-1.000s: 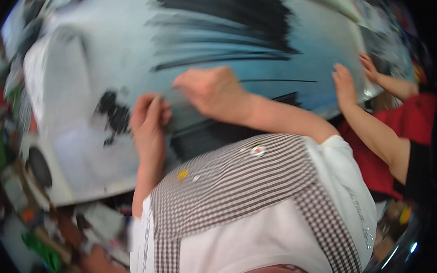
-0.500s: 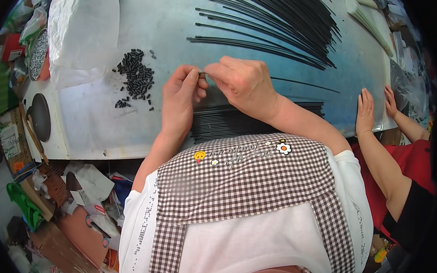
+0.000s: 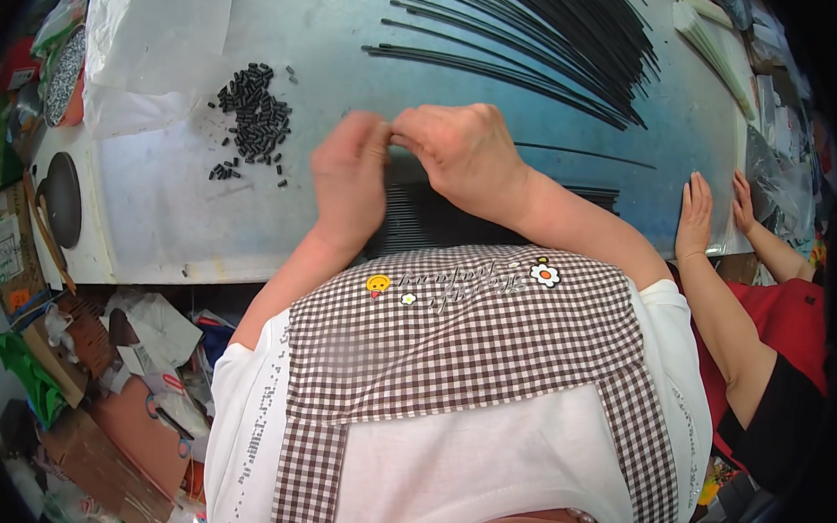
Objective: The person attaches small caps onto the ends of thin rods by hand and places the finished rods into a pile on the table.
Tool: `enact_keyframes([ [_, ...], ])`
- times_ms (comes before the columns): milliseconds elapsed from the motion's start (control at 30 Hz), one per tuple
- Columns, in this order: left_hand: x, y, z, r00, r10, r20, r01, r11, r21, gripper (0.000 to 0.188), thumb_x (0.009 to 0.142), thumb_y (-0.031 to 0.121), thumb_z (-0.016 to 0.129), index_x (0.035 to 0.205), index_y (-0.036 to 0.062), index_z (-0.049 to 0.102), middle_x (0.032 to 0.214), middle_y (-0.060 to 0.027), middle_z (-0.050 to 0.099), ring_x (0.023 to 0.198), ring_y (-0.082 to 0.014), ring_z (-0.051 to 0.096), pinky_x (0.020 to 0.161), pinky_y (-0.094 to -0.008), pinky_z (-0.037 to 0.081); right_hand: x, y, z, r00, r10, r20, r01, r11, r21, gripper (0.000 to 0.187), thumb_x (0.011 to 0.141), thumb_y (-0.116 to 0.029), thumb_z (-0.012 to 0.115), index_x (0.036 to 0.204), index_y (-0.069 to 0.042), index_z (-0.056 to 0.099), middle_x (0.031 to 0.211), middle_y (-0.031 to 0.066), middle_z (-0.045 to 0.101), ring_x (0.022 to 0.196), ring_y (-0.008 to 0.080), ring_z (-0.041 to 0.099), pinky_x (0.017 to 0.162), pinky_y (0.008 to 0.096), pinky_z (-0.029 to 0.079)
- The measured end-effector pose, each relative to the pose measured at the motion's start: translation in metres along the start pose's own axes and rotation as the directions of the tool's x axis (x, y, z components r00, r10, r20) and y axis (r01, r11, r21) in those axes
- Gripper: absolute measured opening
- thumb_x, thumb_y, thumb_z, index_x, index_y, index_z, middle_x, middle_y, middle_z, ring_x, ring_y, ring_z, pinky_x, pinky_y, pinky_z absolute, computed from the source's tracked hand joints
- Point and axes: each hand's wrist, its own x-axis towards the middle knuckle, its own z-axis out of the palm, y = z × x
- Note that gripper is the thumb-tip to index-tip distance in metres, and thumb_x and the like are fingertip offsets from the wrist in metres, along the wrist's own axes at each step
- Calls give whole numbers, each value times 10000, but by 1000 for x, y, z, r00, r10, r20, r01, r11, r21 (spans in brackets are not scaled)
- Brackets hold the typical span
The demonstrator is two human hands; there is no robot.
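My right hand point(image 3: 467, 155) is closed on a thin black rod point(image 3: 585, 156), which runs out to the right from behind it. Its fingertips meet those of my left hand point(image 3: 352, 178) at the rod's left end. The left hand is curled in a pinch and smeared by motion; what lies between its fingers is hidden. Left of it lies a pile of short black tube-like caps point(image 3: 260, 121). Below both hands, a row of black rods point(image 3: 416, 219) sits along the near table edge. Farther back spreads a larger bunch of black rods point(image 3: 581, 52), some with thicker left ends.
A clear plastic bag point(image 3: 155, 49) lies at the far left of the table point(image 3: 175, 211), near a round dark disc point(image 3: 63, 200). At the right edge rest another person's hands point(image 3: 695, 214). Pale strips point(image 3: 713, 54) lie at the far right; clutter point(image 3: 138, 370) fills the floor at left.
My left hand has shifted and turned, now blurred, with its fingers closer against the right hand's. My right hand has moved only slightly. The whole view has tilted a little.
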Motion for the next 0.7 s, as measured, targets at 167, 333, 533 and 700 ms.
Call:
enact_keyframes([
  [167, 8, 5, -4, 973, 224, 55, -230, 944, 235, 64, 919, 50, 614, 970, 11, 618, 786, -112, 580, 635, -234, 558, 574, -331, 449, 5, 6, -11, 993, 80, 91, -83, 996, 30, 94, 815, -83, 698, 902, -67, 666, 816, 47, 660, 675, 258, 627, 566, 352, 493],
  [333, -18, 7, -48, 882, 424, -203, -226, 761, 608, 156, 892, 70, 649, 1038, 25, 618, 934, -148, 579, 748, -266, 588, 641, -358, 475, 12, 19, -32, 990, -111, -81, 89, 967, -237, 198, 784, -142, 742, 946, -72, 651, 957, 83, 661, 861, 300, 633, 728, 409, 497],
  [533, -58, -28, -93, 941, 316, -118, -76, 539, 839, 190, 862, 83, 649, 1040, 21, 628, 922, -166, 594, 887, -364, 568, 797, -458, 467, -15, -13, -16, 931, -15, 364, 47, 996, -79, 202, 728, -191, 758, 862, -79, 654, 893, 120, 661, 886, 315, 642, 767, 429, 505],
  [700, -48, -30, -87, 961, 256, -105, -34, 487, 873, 176, 940, 136, 570, 976, -34, 598, 950, -234, 567, 903, -410, 549, 797, -489, 443, -29, 8, 14, 970, -134, 201, 174, 964, -201, 137, 679, -186, 636, 656, -72, 710, 678, 153, 683, 627, 312, 680, 571, 432, 528],
])
